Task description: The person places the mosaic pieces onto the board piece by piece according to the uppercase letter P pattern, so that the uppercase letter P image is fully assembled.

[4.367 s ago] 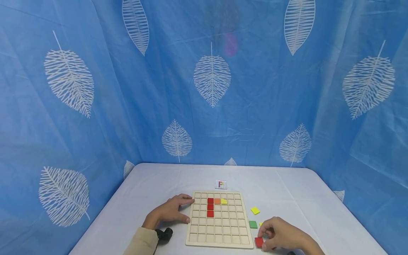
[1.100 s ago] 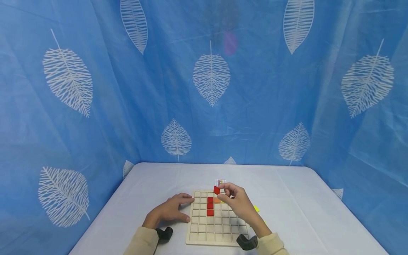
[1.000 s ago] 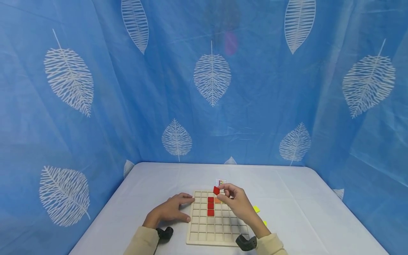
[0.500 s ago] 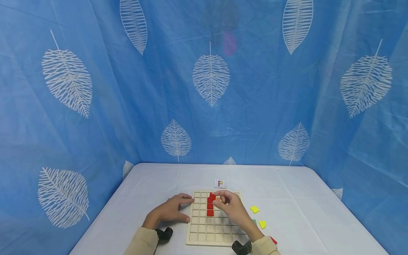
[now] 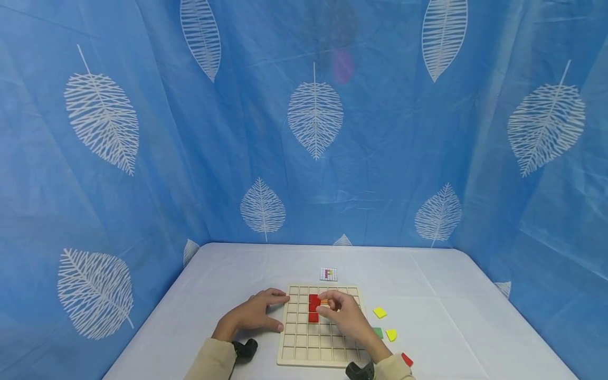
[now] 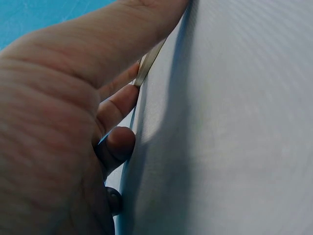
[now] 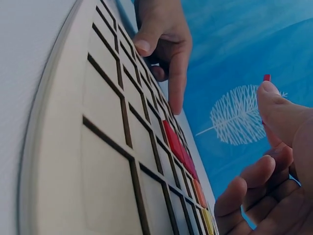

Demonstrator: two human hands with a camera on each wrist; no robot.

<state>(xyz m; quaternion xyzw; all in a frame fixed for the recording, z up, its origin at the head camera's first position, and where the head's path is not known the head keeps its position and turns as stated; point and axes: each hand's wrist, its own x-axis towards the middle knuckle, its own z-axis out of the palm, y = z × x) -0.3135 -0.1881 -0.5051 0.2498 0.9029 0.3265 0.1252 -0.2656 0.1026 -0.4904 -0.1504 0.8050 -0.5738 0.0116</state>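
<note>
A wooden grid board [image 5: 301, 354] lies on the table, with a column of red square tiles [image 5: 313, 317] set in its upper part. Beside the top of that column an orange tile [image 5: 324, 301] shows partly behind my right fingers. My right hand [image 5: 345, 315] pinches a red tile [image 7: 267, 78] between thumb and index finger, held just over the red column and clear of the board in the right wrist view. My left hand [image 5: 257, 310] rests at the board's left edge, fingers extended and touching it. The yellow tile [image 7: 208, 221] on the board is visible in the right wrist view.
Right of the board lie two yellow tiles [image 5: 379, 312], a green tile [image 5: 378, 332] and a red piece [image 5: 407, 359] partly by the right sleeve. A small printed pattern card [image 5: 329, 274] lies behind the board. Blue leaf-patterned cloth [image 5: 315, 211] surrounds the table.
My right hand picked up a red tile right of the board, carried it up and left over the board, then lowered it toward the red column. The left hand stayed in place.
</note>
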